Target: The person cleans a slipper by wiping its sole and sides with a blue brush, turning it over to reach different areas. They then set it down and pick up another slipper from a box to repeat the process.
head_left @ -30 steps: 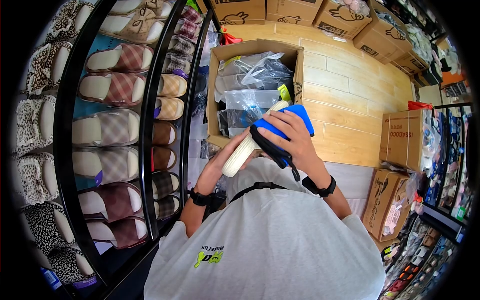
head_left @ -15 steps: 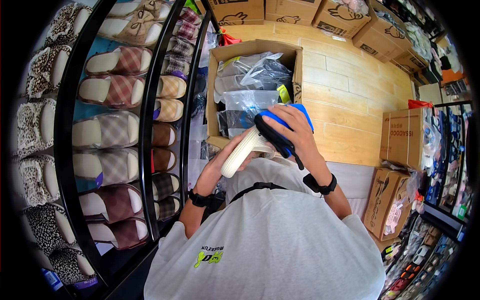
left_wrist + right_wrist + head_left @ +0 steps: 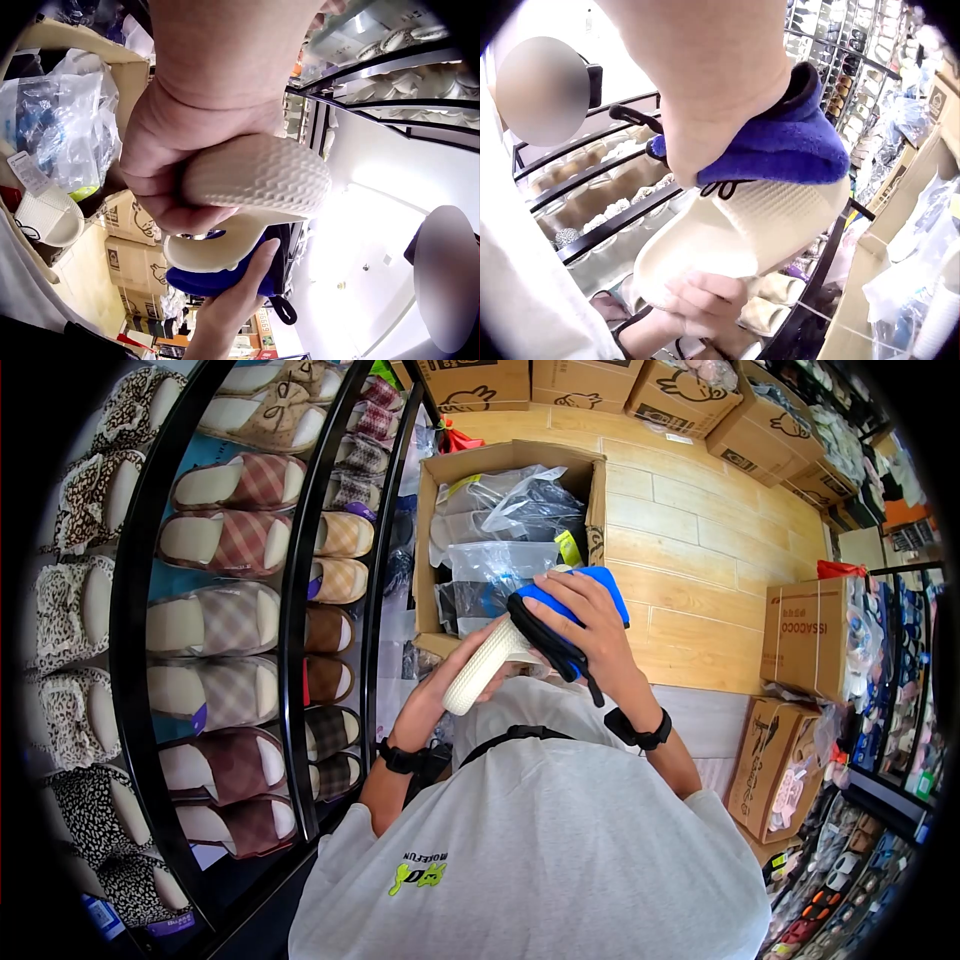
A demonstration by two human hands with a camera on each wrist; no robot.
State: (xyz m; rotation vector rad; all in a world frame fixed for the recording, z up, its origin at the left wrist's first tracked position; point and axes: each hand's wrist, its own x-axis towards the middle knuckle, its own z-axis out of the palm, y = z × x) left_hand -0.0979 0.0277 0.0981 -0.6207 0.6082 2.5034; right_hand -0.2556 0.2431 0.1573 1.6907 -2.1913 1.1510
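A cream slipper [image 3: 482,666] with a textured strap is held tilted in front of the waist. My left hand [image 3: 447,678] grips it by one end, fingers curled round the sole. A blue plush cloth [image 3: 610,592] with black trim and a hanging loop lies over the other end. My right hand [image 3: 588,622] holds this cloth against the slipper, fingers bent over it. In the right wrist view the cloth [image 3: 787,154] covers part of the strap, beside a black line drawing. The left wrist view shows the slipper's [image 3: 262,172] dimpled surface close up.
An open carton [image 3: 425,550] of bagged footwear stands just ahead. Racks of slippers [image 3: 212,622] rise on the left. Cartons [image 3: 802,635] and more shoe shelves line the right, with other cartons [image 3: 585,382] along the back of the wooden floor [image 3: 690,590].
My right hand has shifted the blue cloth slightly over the slipper, and the black trim now covers more of its upper part. The left hand keeps its grip almost in place.
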